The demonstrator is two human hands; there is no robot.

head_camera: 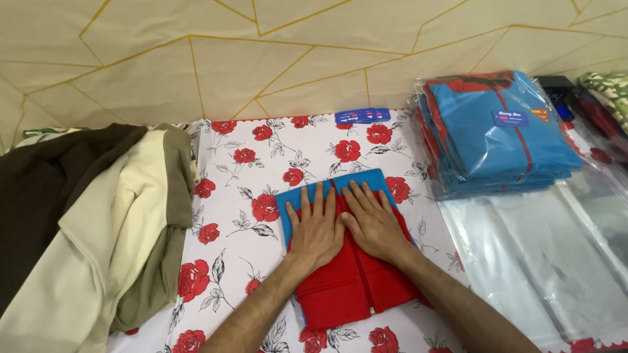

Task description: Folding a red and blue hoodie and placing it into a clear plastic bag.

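A folded red and blue garment (353,281) with a zip down its middle lies on a white cloth printed with red roses (239,176). My left hand (315,225) lies flat on the garment's left half, fingers spread toward its blue top edge. My right hand (371,219) presses flat on the right half, right beside the left hand. Neither hand grips anything.
A pile of brown, cream and olive clothes (85,222) fills the left side. A stack of bagged blue and red garments (500,131) sits at the back right. Clear plastic bags (549,255) lie in front of the stack. Small blue cards (362,116) rest by the wall.
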